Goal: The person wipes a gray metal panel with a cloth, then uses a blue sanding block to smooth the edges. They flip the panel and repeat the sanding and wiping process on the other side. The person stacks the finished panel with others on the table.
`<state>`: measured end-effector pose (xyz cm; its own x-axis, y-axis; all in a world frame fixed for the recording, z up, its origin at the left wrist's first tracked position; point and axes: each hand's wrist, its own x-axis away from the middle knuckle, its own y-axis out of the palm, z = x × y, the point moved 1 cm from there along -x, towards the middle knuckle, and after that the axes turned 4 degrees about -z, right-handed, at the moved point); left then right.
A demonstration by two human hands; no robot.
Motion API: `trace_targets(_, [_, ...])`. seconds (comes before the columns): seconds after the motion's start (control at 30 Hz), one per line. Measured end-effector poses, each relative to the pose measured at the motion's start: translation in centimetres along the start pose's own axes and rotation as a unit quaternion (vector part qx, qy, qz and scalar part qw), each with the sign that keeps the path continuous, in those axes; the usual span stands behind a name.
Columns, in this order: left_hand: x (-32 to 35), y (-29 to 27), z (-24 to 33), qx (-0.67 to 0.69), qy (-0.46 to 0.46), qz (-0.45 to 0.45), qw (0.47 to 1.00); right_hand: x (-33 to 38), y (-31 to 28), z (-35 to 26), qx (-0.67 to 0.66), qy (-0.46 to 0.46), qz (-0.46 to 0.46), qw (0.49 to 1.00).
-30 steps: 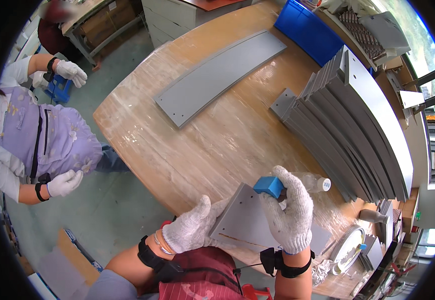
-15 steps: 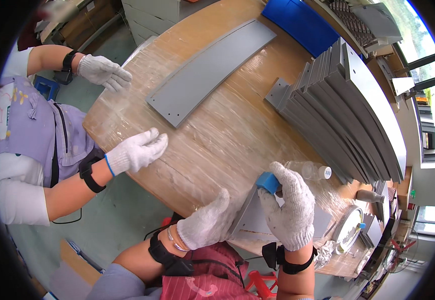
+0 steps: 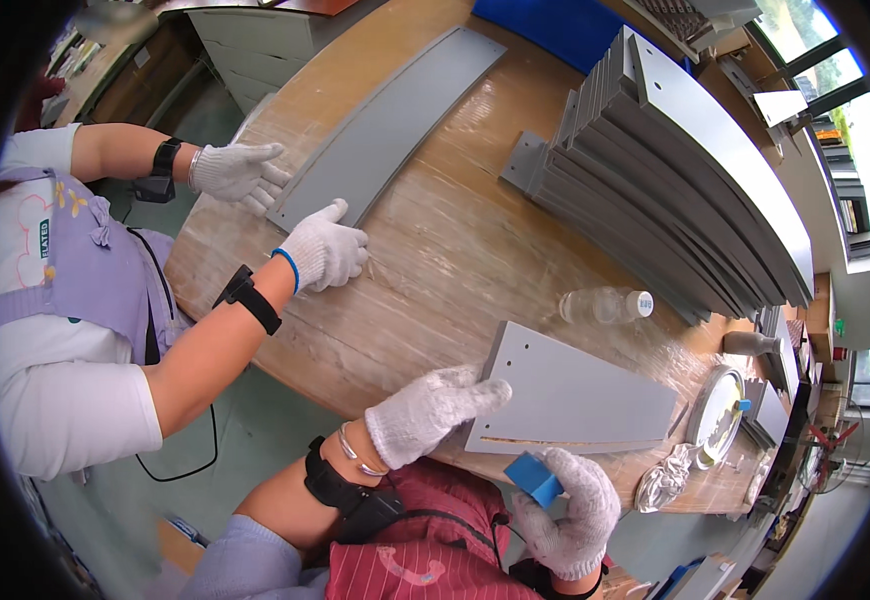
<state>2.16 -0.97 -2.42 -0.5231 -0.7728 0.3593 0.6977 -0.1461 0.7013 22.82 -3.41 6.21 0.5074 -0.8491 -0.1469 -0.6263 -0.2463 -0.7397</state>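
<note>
Okay, right hand (image 3: 573, 508): pinching our blue block (image 3: 532, 479).
Left hand (image 3: 427, 410): panel (image 3: 580, 393), grip unclear.
Brown streak (image 3: 525, 441): probably rubbing; next, even pressure.

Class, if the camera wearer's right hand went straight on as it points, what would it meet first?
Beyond the blue block it holds, the right hand would probably meet the brown-streaked near edge of the grey panel; its height is unclear.

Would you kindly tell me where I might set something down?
Bare tabletop lies between the long grey panel, panel stack and clear bottle. It is crowded at the left hand and shorter panel, and around the white-rimmed round object and crumpled cloth.
</note>
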Motion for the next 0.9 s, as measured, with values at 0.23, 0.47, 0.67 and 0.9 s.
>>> trace_targets(0.23, [-0.5, 1.5, -1.5, 0.073, -0.026, 0.065, 0.995, 1.6, 1.6, -2.0, 0.003, 0.005, 0.082, 0.997])
trace_targets(0.47, [-0.2, 2.2, -2.2, 0.101, -0.019, 0.089, 0.991, 2.0, 2.7, -1.3, 0.052, -0.026, 0.106, 0.993])
trace_targets(0.67, [-0.4, 2.6, -2.8, 0.125, -0.007, 0.088, 0.988, 2.7, 2.0, -1.9, 0.067, -0.029, 0.123, 0.990])
trace_targets(0.9, [-0.1, 4.8, -2.8, 0.162, -0.018, 0.069, 0.984, 3.3, 0.0, -2.9, 0.144, -0.073, 0.151, 0.975])
